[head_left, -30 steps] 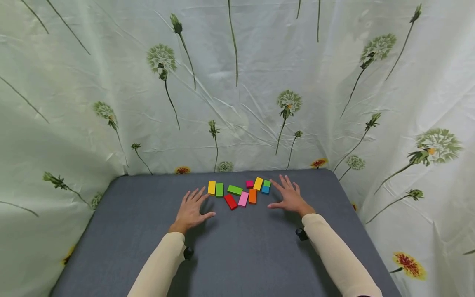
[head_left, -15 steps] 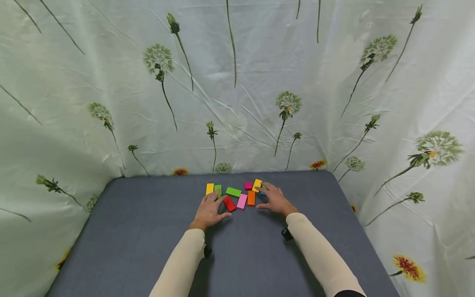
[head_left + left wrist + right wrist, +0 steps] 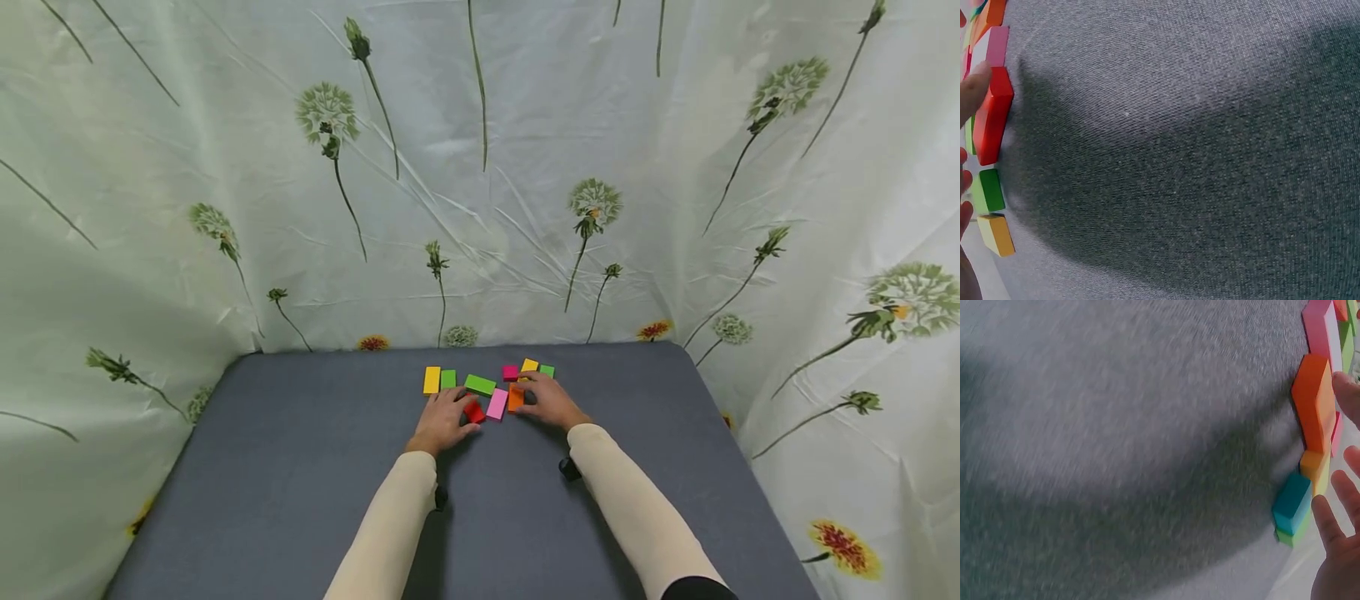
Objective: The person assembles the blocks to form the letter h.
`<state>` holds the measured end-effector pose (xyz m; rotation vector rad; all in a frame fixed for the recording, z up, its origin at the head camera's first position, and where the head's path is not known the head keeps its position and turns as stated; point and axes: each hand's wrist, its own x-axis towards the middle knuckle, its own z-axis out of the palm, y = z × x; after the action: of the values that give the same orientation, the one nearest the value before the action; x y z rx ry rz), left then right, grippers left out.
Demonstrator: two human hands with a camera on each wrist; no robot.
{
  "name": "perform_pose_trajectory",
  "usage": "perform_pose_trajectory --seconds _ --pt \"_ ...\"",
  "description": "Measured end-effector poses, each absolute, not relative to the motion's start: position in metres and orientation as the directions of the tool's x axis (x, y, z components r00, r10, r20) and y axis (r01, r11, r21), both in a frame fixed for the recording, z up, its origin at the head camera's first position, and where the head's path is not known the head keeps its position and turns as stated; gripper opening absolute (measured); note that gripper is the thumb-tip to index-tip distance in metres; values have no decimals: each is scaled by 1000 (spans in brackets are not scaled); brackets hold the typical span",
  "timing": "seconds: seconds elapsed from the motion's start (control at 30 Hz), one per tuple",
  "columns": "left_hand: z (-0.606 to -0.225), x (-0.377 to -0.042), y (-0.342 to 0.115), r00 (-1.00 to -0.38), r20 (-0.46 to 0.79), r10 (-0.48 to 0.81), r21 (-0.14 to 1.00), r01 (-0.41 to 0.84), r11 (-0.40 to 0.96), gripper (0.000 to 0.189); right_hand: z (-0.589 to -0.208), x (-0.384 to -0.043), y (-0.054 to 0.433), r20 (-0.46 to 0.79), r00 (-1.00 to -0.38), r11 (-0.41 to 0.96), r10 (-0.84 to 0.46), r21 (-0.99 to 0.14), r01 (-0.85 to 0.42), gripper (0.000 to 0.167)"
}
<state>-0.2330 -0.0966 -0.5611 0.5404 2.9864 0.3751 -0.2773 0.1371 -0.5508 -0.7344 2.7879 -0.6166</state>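
My left hand (image 3: pixel 443 419) reaches over the red block (image 3: pixel 474 412), fingers spread and slightly bent. In the left wrist view its thumb overlaps the red block (image 3: pixel 996 119). My right hand (image 3: pixel 552 400) is spread beside the orange block (image 3: pixel 516 398); the right wrist view has the thumb at that block's side and the other fingers apart, near the blue block (image 3: pixel 1292 501). Between the hands lie a pink block (image 3: pixel 497 405) and a green block (image 3: pixel 480 384). The head view has the blue block hidden under the right hand.
A yellow block (image 3: pixel 432 380) and a second green block (image 3: pixel 448 378) lie at the row's left end. Behind the right hand are a magenta block (image 3: pixel 511 372), another yellow block (image 3: pixel 530 365) and a small green block (image 3: pixel 547 371). A flowered curtain (image 3: pixel 480 208) rises behind the grey table (image 3: pixel 300 483).
Both hands have come inward from either side of the blocks, the left to the red block and the right to the orange one. The blocks keep much the same layout.
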Motion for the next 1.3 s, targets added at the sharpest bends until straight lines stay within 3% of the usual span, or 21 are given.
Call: perform_pose_trajectory --seconds 0.27,0.77,1.0,1.3 --pt "-568 -227 -98 -942 -24 334 242 318 917 53 -559 -275 124 -90 -862 798 -499 -436 -417 39" --pt "-568 -228 -102 -949 -5 316 194 309 931 44 -559 -274 115 -57 -857 803 -511 -388 -453 37" --pt "-567 -230 -103 -922 24 387 192 384 903 42 -562 -276 116 -81 -870 825 -487 -370 -427 35" --pt "-555 -221 -119 -868 67 491 297 488 821 40 -566 -281 125 -118 -868 840 -483 -343 -421 38"
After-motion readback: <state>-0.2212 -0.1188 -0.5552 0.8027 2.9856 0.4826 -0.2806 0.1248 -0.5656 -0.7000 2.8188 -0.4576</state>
